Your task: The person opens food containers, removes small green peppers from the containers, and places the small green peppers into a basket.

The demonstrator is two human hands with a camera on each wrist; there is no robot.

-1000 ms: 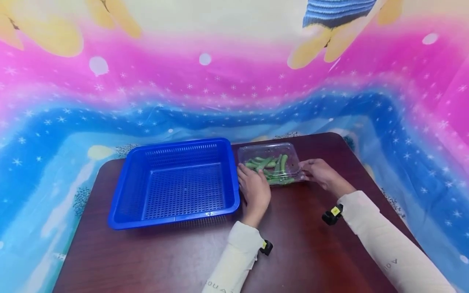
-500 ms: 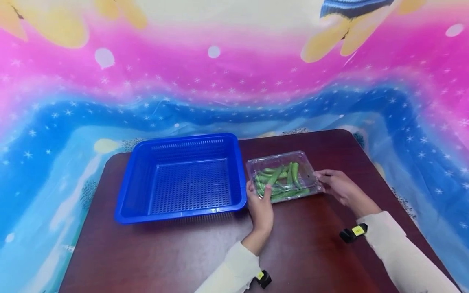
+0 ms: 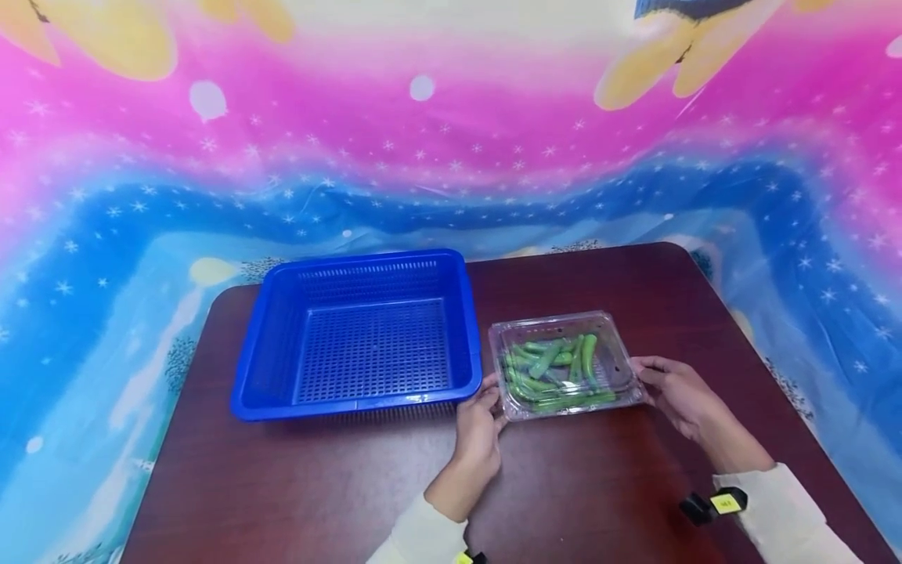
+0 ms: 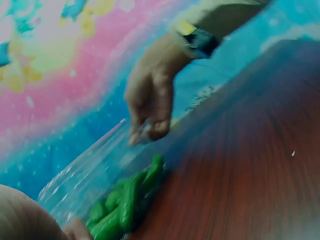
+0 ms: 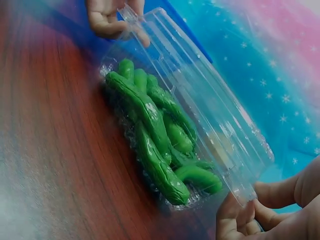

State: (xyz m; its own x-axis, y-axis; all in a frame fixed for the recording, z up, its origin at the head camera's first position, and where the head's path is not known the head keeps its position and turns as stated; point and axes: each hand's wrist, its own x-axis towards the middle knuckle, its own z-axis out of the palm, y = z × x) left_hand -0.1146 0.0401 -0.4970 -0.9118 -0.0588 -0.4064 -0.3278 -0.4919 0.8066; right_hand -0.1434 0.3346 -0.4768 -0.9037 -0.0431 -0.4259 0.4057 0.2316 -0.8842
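Observation:
A clear plastic clamshell box (image 3: 620,345) with several long green peppers (image 5: 145,107) inside is between my two hands. My left hand (image 3: 477,435) pinches the rim at its left front corner, close beside the blue basket. The right hand (image 3: 687,399) grips the opposite rim between thumb and fingers, as the right wrist view shows from near. In that view the lid side of the box (image 5: 200,95) slopes up over the peppers. The left wrist view is blurred, with part of the left hand (image 4: 25,217) at its lower left corner.
A blue perforated plastic basket (image 3: 356,405) stands on the left part of the dark red-brown wooden table (image 3: 550,486). Behind the table hangs a pink and blue patterned cloth (image 3: 423,141).
Both hands have brought the box of peppers from beside the basket toward the table's front and slightly right. The left hand has shifted from the box's side to its front corner.

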